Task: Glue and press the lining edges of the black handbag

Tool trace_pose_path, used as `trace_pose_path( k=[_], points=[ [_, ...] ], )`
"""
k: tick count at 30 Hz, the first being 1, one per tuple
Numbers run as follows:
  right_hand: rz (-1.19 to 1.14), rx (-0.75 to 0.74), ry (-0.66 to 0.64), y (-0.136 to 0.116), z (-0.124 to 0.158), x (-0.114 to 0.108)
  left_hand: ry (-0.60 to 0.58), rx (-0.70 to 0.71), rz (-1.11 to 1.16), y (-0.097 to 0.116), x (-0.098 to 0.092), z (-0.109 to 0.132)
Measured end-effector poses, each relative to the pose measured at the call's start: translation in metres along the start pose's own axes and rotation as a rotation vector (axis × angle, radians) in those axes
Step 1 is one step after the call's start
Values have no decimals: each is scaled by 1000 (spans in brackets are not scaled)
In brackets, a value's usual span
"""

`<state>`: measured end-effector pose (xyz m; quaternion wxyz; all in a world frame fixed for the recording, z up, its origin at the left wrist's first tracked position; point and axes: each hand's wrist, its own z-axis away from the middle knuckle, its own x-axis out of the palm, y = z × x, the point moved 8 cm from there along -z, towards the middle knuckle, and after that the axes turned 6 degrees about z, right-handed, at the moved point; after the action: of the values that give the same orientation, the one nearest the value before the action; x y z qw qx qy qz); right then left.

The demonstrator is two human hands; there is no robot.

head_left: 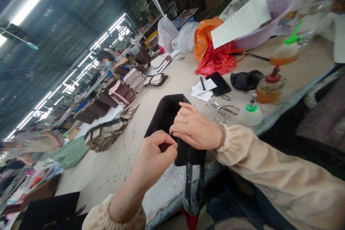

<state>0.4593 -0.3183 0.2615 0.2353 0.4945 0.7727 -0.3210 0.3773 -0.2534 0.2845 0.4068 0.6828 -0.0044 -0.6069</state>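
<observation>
A black bag [163, 116] lies on the worktable's near edge with its open mouth toward me. My right hand [198, 127] is closed over the bag's rim, its fingers curled inside the opening. At that same rim my left hand [156, 156] is closed in a pinch, thumb against forefinger; the fingertips look to be on the edge of the bag. Any small thing between them is hidden. A black strap [188, 183] in clear plastic hangs from the bag below the table edge.
Scissors [225, 109], a black phone [218, 83] and a white-green bottle [251, 112] lie or stand right of the bag. Behind are a red plastic bag [215, 59] and a purple basin [265, 30]. Stacked brown pieces [107, 134] stand left. Co-workers are farther off.
</observation>
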Motion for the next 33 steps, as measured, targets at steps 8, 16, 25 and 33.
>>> trace_pose_path(
  k=[8, 16, 25, 33],
  points=[
    [-6, -8, 19, 0, 1, -2, -9, -55, 66, -4, 5, 0],
    [2, -1, 20, 1, 2, -1, -12, -181, 399, -31, 17, 2],
    [-14, 8, 22, 1, 1, -1, -18, -226, 648, -48, 24, 5],
    [-7, 16, 13, 1, 2, -1, -24, -244, 656, -49, 24, 7]
  ],
)
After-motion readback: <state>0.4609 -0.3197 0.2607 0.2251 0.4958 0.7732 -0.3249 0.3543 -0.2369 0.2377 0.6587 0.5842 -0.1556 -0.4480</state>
